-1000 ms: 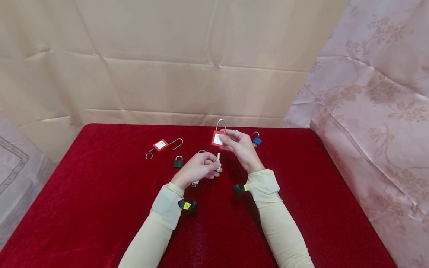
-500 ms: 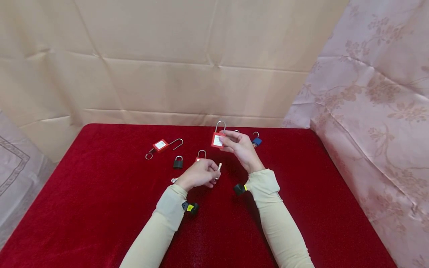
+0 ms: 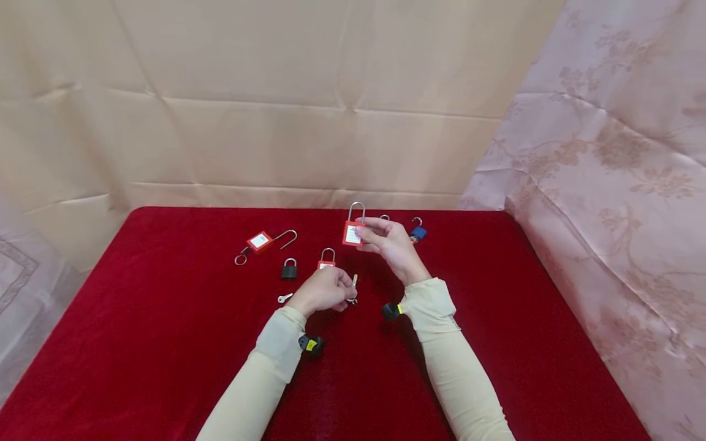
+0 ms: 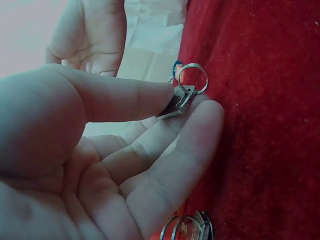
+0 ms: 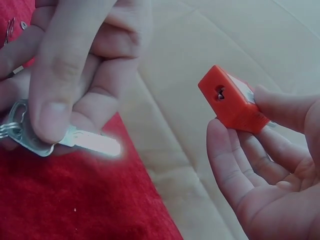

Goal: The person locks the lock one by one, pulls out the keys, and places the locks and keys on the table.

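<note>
My left hand (image 3: 325, 289) pinches a silver key (image 5: 95, 142) by its bow between thumb and fingers, its bright blade pointing away from the fingertips. A split ring (image 4: 193, 79) hangs through the bow. Slightly higher and to the right, my right hand (image 3: 393, 246) holds a red padlock (image 3: 353, 233) upright by its side, with the white label toward me and the long shackle on top. In the right wrist view the keyhole (image 5: 220, 93) shows on the padlock's underside, apart from the key blade. My palm side and the curled fingers show in the left wrist view.
On the red cloth (image 3: 165, 343), a second red padlock (image 3: 326, 264) stands partly behind my left hand. A black padlock (image 3: 289, 271) and a small key (image 3: 284, 298) lie left of it. Farther left is a red padlock (image 3: 259, 241) with its shackle out; a blue padlock (image 3: 418, 233) sits at right.
My left hand has lowered toward me with the key, away from the red padlock, uncovering the second red padlock and the small key. The right hand has barely moved.
</note>
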`<control>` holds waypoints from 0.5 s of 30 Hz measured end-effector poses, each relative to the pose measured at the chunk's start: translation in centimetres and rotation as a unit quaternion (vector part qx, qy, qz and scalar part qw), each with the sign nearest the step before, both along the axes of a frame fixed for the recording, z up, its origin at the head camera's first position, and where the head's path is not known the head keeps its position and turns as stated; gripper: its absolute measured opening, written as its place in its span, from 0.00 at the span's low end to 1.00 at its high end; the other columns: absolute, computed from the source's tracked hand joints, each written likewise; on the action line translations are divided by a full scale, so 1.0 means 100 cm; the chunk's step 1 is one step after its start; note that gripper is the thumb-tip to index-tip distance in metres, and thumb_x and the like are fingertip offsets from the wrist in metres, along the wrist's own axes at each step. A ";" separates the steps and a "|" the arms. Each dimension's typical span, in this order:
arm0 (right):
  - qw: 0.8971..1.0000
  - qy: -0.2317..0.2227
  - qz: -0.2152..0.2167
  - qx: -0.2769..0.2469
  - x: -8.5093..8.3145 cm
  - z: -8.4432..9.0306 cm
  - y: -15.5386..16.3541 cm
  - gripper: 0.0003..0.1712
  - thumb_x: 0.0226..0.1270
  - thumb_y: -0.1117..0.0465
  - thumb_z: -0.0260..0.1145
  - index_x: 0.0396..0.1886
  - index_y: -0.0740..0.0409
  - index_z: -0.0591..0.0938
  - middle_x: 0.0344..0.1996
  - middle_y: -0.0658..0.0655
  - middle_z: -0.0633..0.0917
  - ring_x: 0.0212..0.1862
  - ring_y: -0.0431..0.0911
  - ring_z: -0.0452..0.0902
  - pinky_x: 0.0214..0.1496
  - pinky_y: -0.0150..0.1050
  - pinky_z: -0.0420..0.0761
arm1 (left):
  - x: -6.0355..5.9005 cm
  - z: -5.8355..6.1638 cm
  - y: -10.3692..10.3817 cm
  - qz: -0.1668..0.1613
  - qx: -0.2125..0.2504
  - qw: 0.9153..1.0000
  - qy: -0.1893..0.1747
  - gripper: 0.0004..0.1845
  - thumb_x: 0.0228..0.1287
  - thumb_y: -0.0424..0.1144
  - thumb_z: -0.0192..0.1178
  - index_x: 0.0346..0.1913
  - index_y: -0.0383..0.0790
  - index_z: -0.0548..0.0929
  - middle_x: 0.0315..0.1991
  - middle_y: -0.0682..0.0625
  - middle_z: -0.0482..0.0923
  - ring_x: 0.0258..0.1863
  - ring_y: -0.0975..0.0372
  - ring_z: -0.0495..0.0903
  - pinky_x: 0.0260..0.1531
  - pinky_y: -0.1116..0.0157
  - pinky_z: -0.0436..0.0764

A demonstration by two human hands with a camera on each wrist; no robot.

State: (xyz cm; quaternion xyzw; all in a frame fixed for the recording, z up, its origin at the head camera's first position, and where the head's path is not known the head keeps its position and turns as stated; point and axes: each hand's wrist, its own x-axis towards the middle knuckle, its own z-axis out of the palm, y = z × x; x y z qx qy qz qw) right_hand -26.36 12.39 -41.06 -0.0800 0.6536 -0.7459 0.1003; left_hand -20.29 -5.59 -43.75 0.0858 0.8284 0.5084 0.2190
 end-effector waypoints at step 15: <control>1.000 0.015 0.015 0.002 0.000 -0.002 -0.001 0.25 0.72 0.69 0.65 0.65 0.74 0.74 0.55 0.64 0.83 0.42 0.44 0.84 0.48 0.43 0.86 | 0.002 -0.004 0.000 -0.014 -0.087 0.993 0.084 0.08 0.64 0.33 0.67 0.27 0.39 0.83 0.16 0.50 0.79 0.15 0.63 0.79 0.19 0.67 0.80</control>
